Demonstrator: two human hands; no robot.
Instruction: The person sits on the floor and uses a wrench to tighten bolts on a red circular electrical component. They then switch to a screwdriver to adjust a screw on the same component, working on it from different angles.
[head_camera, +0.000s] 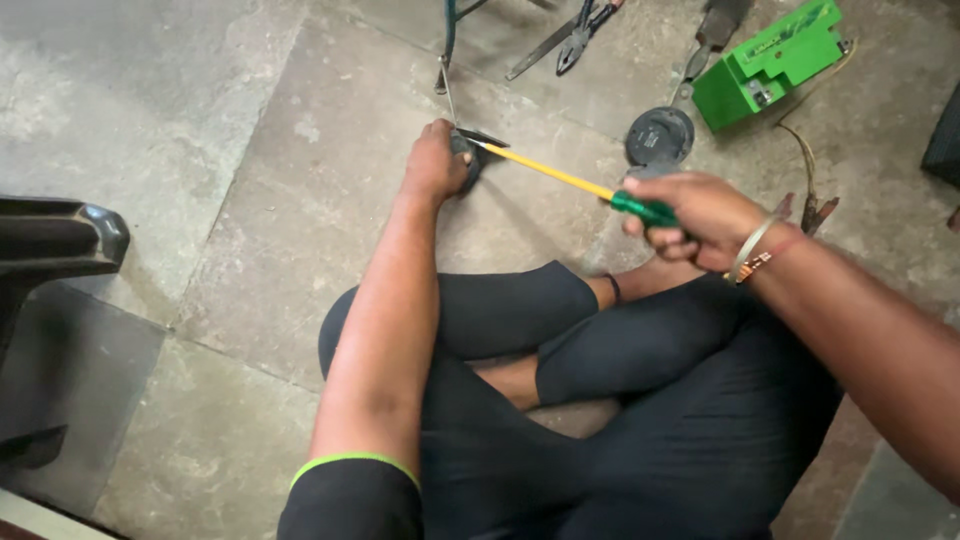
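The person's right hand (700, 215) is clenched around the green handle of a screwdriver (570, 180), its yellow shaft reaching to a small dark part (470, 150) that the left hand (435, 165) grips against the stone floor (300, 200).

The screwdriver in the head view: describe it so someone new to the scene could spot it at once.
Start at the green box on the stone floor at top right, then drop to the right hand below it. That hand grips the screwdriver, its tip reaching the small dark part under the left hand. Its yellow shaft and green handle distinguish it from the dark pliers.
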